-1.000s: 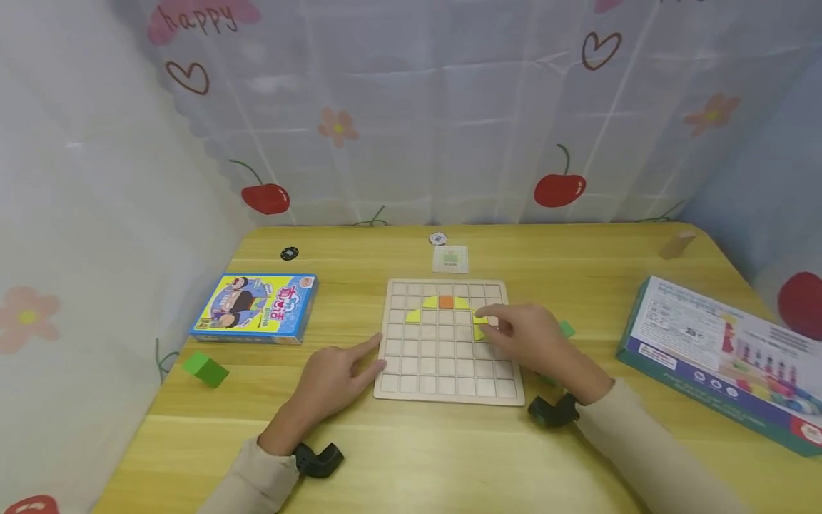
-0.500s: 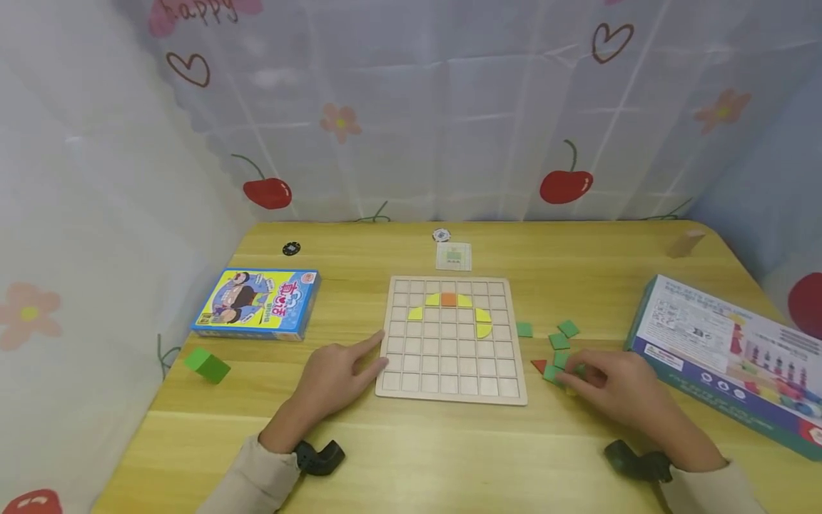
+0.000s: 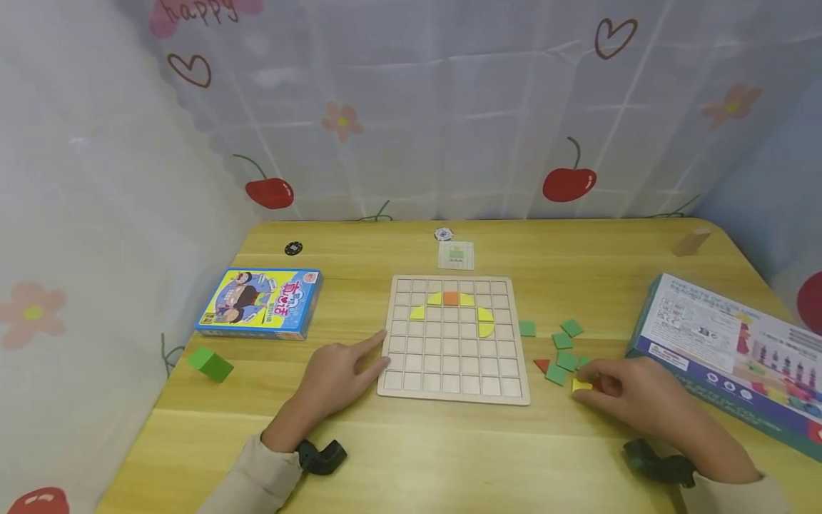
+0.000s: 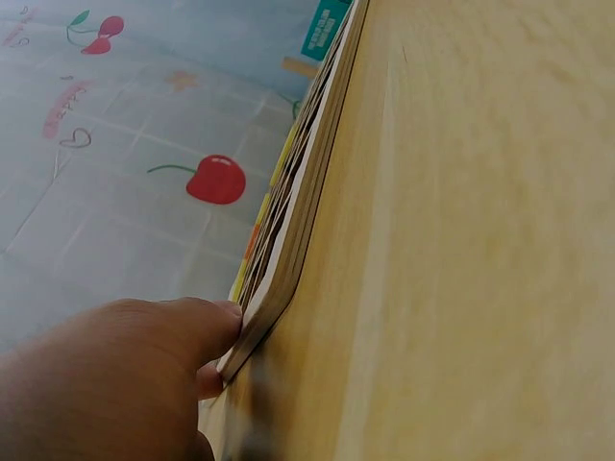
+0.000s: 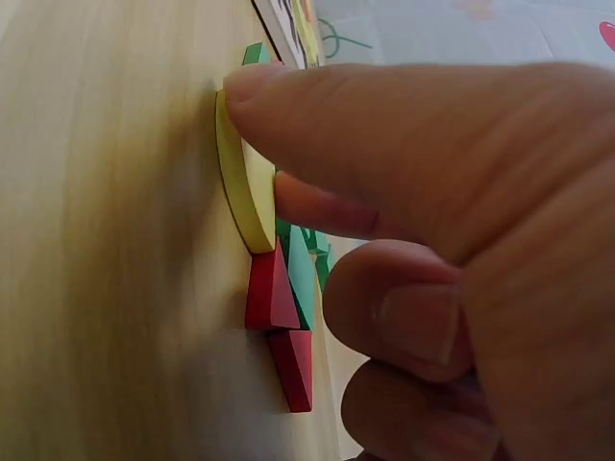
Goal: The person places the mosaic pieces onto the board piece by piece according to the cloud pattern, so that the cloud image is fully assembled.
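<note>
A wooden grid board [image 3: 452,360] lies mid-table, with yellow pieces [image 3: 485,323] and an orange square [image 3: 451,298] set in its upper rows. My left hand [image 3: 379,350] rests at the board's left edge [image 4: 288,240], index finger straight against it. Right of the board lie loose green tiles [image 3: 566,359] and a red triangle [image 3: 541,365]. My right hand [image 3: 587,382] pinches a yellow piece [image 3: 580,385] at this pile. In the right wrist view the thumb [image 5: 384,125] presses the yellow piece [image 5: 245,182] beside red pieces [image 5: 274,293].
A blue game box [image 3: 260,303] and a green cube [image 3: 210,363] sit at the left. A large printed box [image 3: 726,343] lies at the right. A small card [image 3: 455,255], a black chip [image 3: 293,248], a white chip [image 3: 443,233] and a wooden block [image 3: 691,240] lie near the curtain.
My right hand left the board, moved right to the loose tiles and took a yellow piece between its fingers. The left hand stayed at the board's edge.
</note>
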The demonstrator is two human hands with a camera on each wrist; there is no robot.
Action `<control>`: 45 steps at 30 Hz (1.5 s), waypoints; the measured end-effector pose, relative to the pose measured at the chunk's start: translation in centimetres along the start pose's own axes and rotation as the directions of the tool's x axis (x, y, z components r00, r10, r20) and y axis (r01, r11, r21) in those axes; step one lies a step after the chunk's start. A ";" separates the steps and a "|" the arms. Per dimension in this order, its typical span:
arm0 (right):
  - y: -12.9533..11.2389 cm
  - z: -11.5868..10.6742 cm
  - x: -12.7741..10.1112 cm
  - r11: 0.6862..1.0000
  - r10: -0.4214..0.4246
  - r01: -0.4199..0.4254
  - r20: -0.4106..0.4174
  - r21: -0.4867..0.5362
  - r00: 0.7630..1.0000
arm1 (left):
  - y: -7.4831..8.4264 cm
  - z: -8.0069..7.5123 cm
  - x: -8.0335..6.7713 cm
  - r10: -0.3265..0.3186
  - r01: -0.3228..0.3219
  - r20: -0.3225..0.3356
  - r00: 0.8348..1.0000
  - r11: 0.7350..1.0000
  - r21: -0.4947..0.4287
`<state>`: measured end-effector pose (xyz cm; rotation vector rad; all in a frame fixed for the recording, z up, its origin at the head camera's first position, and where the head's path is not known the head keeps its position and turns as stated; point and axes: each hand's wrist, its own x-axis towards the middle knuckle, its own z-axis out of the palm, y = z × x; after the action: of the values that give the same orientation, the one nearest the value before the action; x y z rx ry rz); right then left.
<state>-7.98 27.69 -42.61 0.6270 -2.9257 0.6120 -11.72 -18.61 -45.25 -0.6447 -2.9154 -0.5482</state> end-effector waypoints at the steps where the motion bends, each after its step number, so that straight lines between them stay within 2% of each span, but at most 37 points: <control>1: -0.1 0.0 0.1 1.000 0.007 -0.007 0.007 -0.004 1.000 | 0.0 0.0 0.0 0.000 0.000 -0.002 1.000 1.000 0.001; 6: -1.1 0.2 0.2 0.999 0.038 -0.038 0.061 0.006 0.997 | -0.1 -0.1 -0.1 -0.003 0.003 -0.004 1.000 1.000 0.006; 13: -2.2 0.7 -0.1 0.999 -0.044 0.045 0.007 -0.019 0.999 | -0.1 -0.3 0.0 -0.006 0.006 0.003 1.000 1.000 -0.001; 19: -2.1 0.3 -0.1 0.996 -0.085 0.083 0.051 0.030 0.995 | -0.2 -0.3 -0.1 -0.007 0.007 -0.003 1.000 1.000 0.004; 26: -2.3 0.9 0.3 0.989 -0.130 0.128 0.027 0.075 0.991 | -0.3 -0.4 -0.1 -0.006 0.006 -0.018 1.000 1.000 0.000; 33: -3.1 1.2 0.5 0.991 -0.099 0.102 -0.042 0.084 0.994 | -0.1 -0.2 0.1 0.007 -0.007 -0.011 1.000 1.000 -0.011; 35: -3.6 1.4 0.9 0.990 -0.102 0.106 -0.051 0.096 0.994 | 0.0 -0.2 0.2 0.008 -0.008 -0.012 1.000 1.000 -0.013; 38: -4.7 1.9 2.0 0.987 -0.109 0.110 -0.016 0.120 0.994 | 0.1 -0.3 0.2 0.007 -0.007 -0.015 1.000 1.000 -0.007; 41: -5.9 2.6 3.6 0.984 -0.117 0.111 0.041 0.141 0.992 | 0.1 -0.2 0.1 0.006 -0.006 -0.017 1.000 1.000 -0.004; 45: -7.7 4.0 6.4 0.979 -0.129 0.118 0.060 0.164 0.990 | 0.0 0.0 -0.2 -0.007 0.007 -0.004 1.000 1.000 -0.005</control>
<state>-10.67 17.28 -42.37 0.8576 -2.8928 0.8322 -11.52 -18.68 -45.29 -0.6330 -2.9142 -0.5573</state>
